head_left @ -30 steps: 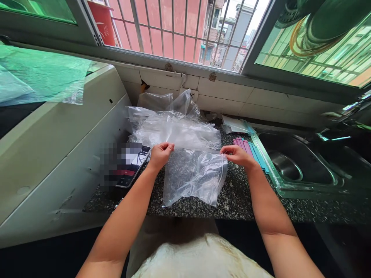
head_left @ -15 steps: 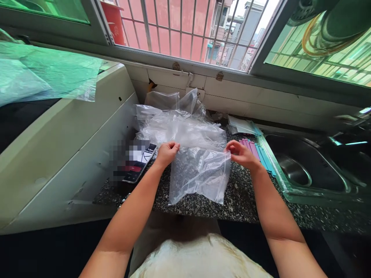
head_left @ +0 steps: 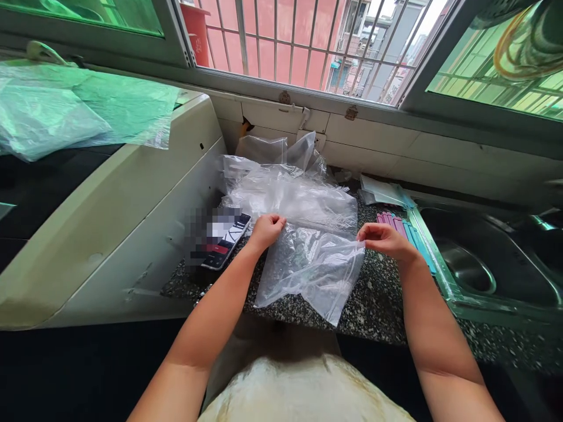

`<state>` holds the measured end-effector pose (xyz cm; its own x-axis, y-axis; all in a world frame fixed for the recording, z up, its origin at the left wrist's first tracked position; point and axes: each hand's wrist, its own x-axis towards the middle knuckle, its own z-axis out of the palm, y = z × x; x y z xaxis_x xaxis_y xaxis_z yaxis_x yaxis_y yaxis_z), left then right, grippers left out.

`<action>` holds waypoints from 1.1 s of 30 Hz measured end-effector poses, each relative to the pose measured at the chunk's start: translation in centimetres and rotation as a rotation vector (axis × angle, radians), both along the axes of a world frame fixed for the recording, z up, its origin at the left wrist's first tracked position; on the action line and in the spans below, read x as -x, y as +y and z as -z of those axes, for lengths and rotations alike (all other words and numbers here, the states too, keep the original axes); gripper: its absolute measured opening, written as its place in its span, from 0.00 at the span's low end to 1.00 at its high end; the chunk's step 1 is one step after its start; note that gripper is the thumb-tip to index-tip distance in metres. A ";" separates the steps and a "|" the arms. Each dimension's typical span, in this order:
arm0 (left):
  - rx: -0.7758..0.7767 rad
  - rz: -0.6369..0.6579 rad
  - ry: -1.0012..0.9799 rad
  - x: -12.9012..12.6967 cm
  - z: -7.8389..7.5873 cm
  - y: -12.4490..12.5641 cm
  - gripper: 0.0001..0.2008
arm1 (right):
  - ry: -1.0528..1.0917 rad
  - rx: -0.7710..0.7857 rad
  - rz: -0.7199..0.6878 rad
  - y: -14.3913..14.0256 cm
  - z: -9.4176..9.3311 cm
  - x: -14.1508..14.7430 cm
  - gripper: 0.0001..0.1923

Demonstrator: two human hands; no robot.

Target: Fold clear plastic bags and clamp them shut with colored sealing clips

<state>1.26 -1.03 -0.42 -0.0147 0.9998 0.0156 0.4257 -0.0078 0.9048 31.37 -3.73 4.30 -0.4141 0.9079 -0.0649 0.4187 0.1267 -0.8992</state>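
Observation:
A clear plastic zip bag (head_left: 314, 272) hangs over the speckled granite counter (head_left: 373, 310), held up by its top edge. My left hand (head_left: 267, 230) pinches the bag's top left corner and my right hand (head_left: 383, 240) pinches its top right corner. The bag looks empty and its lower end droops toward the counter's front edge. Behind it lies a loose heap of more clear plastic bags (head_left: 290, 187) against the tiled wall.
A phone (head_left: 226, 240) lies on the counter left of my left hand. Pink and teal sticks (head_left: 407, 231) lie beside the steel sink (head_left: 488, 264) at right. A white appliance (head_left: 105, 199) with green plastic film (head_left: 79, 111) fills the left. A barred window (head_left: 299, 41) is ahead.
Both hands have kept their hold on the bag's top corners. The bag has tilted, its right corner now lower. The view has swung left, so everything sits further right in the picture.

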 end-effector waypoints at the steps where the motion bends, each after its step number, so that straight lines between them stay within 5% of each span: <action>1: 0.005 -0.001 -0.004 0.0 0.0 0.0 0.14 | 0.001 -0.001 -0.007 -0.1 -0.1 -0.1 0.17; 13: -0.021 -0.015 -0.068 0.2 0.1 0.0 0.14 | 0.004 -0.267 0.227 0.0 0.3 0.2 0.12; 21: -0.032 -0.014 -0.041 0.1 0.1 0.1 0.14 | 0.040 -0.372 0.186 0.4 0.7 0.5 0.10; 33: -0.038 0.066 -0.035 -0.1 0.3 0.0 0.21 | 0.079 -0.324 0.411 1.9 2.5 -0.5 0.11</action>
<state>1.37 -1.08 -0.67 0.0496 0.9973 0.0545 0.3914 -0.0696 0.9176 31.86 -1.85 1.80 -0.0124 0.9648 0.2627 0.4249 0.2429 -0.8721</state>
